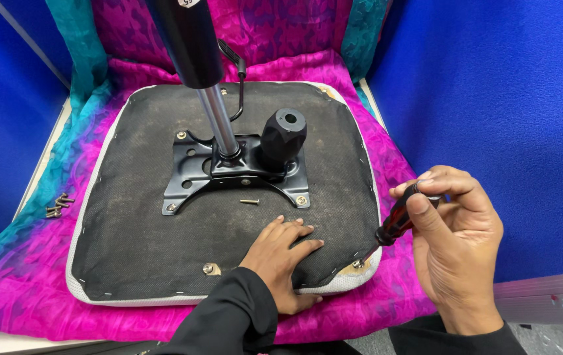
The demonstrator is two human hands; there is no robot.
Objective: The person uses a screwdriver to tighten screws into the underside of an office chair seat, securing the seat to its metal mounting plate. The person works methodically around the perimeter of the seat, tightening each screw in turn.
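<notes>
An upturned office-chair seat (137,230), its underside covered in dusty black fabric, lies on a pink and teal cloth (45,289). A black metal mounting plate (189,174) with a chrome gas cylinder (219,121) and a black knob (283,138) is bolted at its middle. My left hand (281,260) lies flat on the seat's near edge, fingers spread. My right hand (456,240) grips a screwdriver (396,223) with a red-and-black handle; its tip rests on a screw (358,264) at the seat's near right corner. A loose screw (249,202) lies below the plate.
Several loose screws (58,205) lie on the cloth at the left. Another screw (210,268) sits in the seat near my left wrist. Blue partition walls (492,98) stand close on both sides. A black lever (239,85) curves up behind the cylinder.
</notes>
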